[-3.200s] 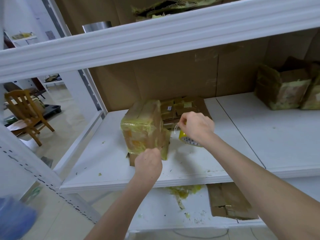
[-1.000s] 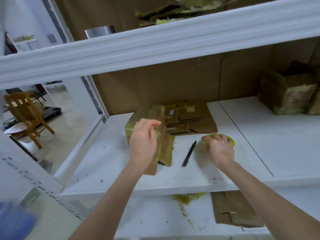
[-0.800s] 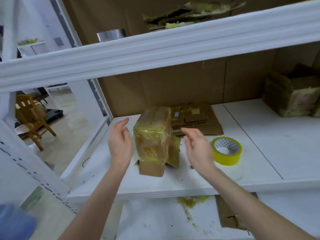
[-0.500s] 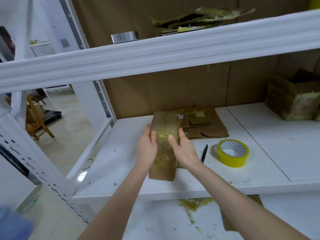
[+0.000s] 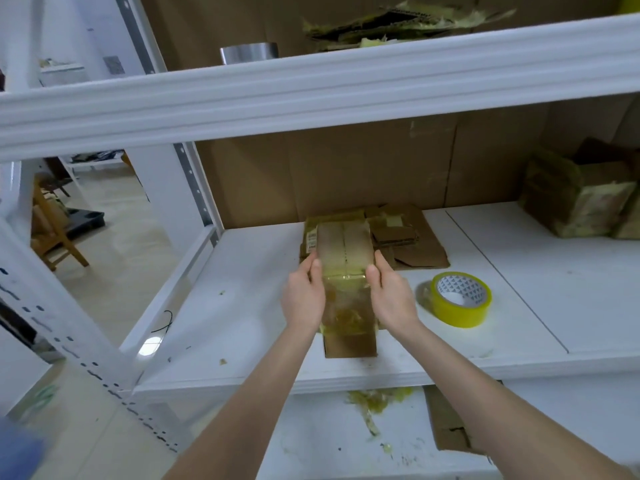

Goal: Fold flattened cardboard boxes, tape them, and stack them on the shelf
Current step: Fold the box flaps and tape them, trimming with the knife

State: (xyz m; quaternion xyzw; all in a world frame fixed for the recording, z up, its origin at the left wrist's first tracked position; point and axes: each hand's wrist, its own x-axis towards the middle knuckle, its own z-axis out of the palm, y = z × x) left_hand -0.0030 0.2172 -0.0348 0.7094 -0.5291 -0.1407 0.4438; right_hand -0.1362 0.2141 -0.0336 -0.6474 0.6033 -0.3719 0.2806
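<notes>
my left hand point(image 5: 303, 299) and right hand point(image 5: 393, 299) grip opposite sides of the taped box point(image 5: 346, 247), which stands on the shelf point(image 5: 242, 271) near its front edge, probably to square it for stacking.

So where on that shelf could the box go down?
Two bare patches: the shelf left of the box, out to the white post, and the wide stretch between the tape roll and the taped boxes far right. Crowded behind the box, where flat cardboard lies.
</notes>
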